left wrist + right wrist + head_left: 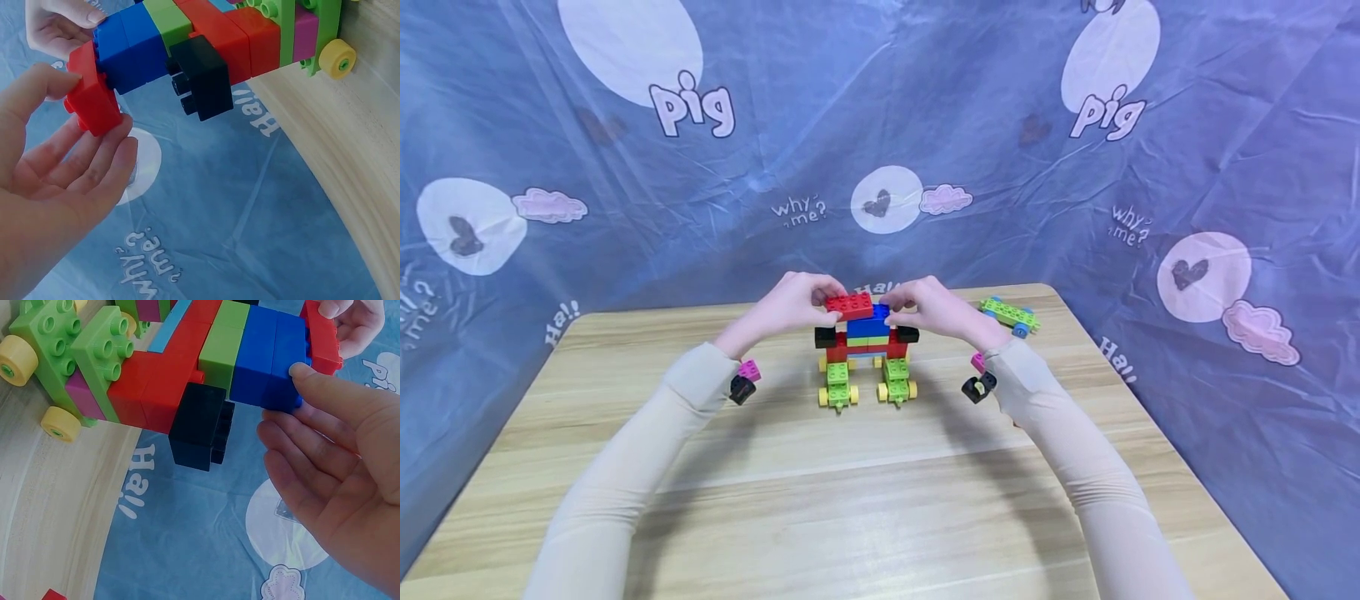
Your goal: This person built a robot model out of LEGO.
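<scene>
A toy brick build stands at mid-table on lime wheeled bases (838,385) with yellow wheels. Red bricks (140,390), a lime layer (220,347) and blue bricks (867,327) rise above them, and a black brick (825,337) juts out on each side. My left hand (793,300) pinches a red brick (850,307) between thumb and fingers, its underside against the top of the blue bricks and offset to the left. With thumb and fingertips, my right hand (932,308) grips the upper blue brick from the right side.
A green wheeled base (1011,315) with blue wheels sits at the back right. Magenta bricks (749,371) and small black pieces (742,389) show beside both sleeves. Blue printed cloth (820,125) hangs behind the wooden table (820,500).
</scene>
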Motion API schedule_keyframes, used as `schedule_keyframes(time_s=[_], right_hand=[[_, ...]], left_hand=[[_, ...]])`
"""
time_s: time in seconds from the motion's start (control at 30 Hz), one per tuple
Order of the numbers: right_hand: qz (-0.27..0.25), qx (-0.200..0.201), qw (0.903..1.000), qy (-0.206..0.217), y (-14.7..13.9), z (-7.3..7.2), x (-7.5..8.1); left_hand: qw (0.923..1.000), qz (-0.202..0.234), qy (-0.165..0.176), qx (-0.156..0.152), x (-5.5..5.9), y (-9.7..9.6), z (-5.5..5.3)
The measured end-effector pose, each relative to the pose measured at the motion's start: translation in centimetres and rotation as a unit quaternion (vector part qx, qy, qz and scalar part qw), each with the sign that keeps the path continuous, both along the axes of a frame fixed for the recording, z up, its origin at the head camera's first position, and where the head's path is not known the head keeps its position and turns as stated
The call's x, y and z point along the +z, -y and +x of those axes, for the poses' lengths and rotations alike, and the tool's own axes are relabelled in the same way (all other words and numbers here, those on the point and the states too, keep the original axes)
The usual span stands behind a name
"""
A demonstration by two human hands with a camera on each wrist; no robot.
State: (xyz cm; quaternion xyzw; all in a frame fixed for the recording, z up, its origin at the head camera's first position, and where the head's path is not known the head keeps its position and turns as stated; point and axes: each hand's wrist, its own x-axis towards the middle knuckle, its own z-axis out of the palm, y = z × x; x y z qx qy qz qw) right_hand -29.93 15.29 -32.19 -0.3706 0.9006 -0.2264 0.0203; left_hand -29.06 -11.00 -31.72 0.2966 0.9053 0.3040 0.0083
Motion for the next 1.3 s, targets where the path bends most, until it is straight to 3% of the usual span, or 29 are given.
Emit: schedule_keyframes(time_s=[0.33,0.63,0.8,1.03,1.3], right_hand=[[0.000,0.005,0.9999,-0.011,-0.1,0.0,0.0],[0.001,0.008,0.9999,-0.014,-0.1,0.0,0.1],[0.000,0.011,0.9999,-0.010,0.0,0.0,0.1],[-0.003,0.013,0.9999,-0.011,0.1,0.1,0.2],[-0.003,0.009,0.9999,-0.010,0.1,0.1,0.2]], left_hand=[[0.9999,-0.002,-0.007,-0.013,0.0,0.5,0.1],[0.9972,-0.037,-0.053,-0.038,0.7,0.2,-0.2],[0.9956,-0.055,-0.062,-0.045,1.2,-0.2,-0.1],[0.9961,-0.070,-0.042,-0.033,1.6,-0.4,-0.1],[0.9947,-0.087,-0.043,-0.034,2.2,-0.7,0.2]])
